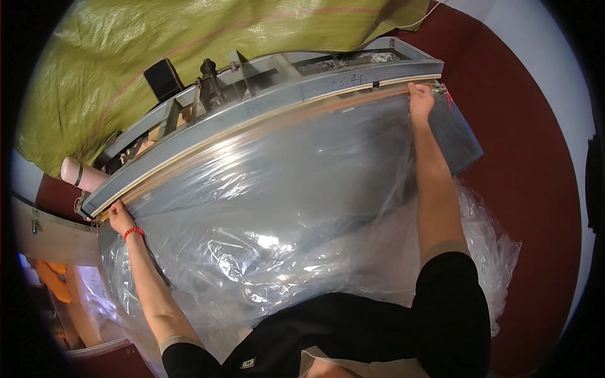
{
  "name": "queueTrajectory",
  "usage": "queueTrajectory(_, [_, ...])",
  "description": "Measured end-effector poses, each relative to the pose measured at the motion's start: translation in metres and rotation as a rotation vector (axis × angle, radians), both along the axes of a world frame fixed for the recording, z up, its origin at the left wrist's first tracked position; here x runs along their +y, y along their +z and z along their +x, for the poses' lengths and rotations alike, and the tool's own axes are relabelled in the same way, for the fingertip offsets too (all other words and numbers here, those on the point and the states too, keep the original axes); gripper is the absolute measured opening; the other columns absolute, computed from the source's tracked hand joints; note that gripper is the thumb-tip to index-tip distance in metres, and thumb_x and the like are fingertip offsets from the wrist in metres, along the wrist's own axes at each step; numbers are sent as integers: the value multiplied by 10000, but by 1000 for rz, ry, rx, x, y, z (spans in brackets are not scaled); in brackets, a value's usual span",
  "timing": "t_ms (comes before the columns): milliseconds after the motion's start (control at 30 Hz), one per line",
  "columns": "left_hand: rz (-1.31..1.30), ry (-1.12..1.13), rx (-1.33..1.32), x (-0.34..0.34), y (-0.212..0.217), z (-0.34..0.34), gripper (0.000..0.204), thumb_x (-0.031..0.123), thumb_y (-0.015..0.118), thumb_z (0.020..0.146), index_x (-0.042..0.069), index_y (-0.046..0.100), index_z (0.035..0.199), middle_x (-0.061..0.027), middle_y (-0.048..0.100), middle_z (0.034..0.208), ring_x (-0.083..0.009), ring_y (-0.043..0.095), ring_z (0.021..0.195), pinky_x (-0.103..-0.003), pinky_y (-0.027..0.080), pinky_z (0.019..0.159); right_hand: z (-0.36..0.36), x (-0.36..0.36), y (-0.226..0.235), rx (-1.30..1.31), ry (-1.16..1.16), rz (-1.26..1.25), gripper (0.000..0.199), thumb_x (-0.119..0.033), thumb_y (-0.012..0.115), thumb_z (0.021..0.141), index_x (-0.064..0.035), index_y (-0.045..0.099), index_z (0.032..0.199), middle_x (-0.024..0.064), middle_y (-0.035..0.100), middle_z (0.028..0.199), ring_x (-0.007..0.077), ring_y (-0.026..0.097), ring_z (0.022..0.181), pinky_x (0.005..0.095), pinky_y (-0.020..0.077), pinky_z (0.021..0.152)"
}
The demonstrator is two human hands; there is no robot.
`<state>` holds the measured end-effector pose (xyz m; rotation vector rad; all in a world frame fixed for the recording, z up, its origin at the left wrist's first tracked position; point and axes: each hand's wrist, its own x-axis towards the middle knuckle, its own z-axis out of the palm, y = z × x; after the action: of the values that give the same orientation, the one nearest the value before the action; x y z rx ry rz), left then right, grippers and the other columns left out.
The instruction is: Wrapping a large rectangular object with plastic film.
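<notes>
A wide sheet of clear plastic film [271, 170] stretches between my two arms, with its far edge along a long metal bar [265, 104] that has a pale strip on its near side. My left hand [120, 217], below a red bead bracelet [133, 233], is closed on the film at the bar's left end. At the right end my right hand [421, 101] pinches the film's far right corner, close against the bar. Both arms are stretched far out. Toward my body the film falls in shiny, crumpled folds.
Behind the bar lies a metal frame with a dark metal fitting [211, 82]. A black phone-like slab [163, 80] and a pink bottle [83, 174] rest along it. Yellow-green woven sheeting [208, 31] covers the back. The floor [523, 208] at right is dark red.
</notes>
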<state>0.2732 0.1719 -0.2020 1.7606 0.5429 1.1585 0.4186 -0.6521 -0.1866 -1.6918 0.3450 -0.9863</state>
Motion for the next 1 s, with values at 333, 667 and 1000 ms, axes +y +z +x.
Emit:
queueTrajectory(333, [-254, -14, -61, -5, 13, -14, 124, 113, 530, 779, 53, 495, 677, 2, 476, 550, -90, 465, 481, -218, 354, 408, -9, 0, 15, -53, -125, 219, 147, -106, 555, 764, -20, 483, 858, 76, 567, 701, 176, 563, 612, 303, 457, 576])
queueTrajectory(667, [-96, -438, -14, -45, 77, -89, 68, 43, 496, 809, 58, 487, 875, 2, 505, 736, -66, 466, 639, -193, 376, 582, -76, 233, 110, -331, 313, -521, 136, -104, 572, 754, -29, 553, 866, 91, 542, 854, 232, 512, 837, 316, 399, 753])
queueTrajectory(1000, [494, 189, -9, -86, 116, -182, 95, 103, 573, 784, 26, 531, 820, -69, 536, 805, -167, 518, 746, -270, 411, 633, -132, 335, 51, -2, 1006, -399, 150, -137, 577, 789, -19, 534, 709, -10, 455, 553, 41, 407, 528, 193, 338, 481])
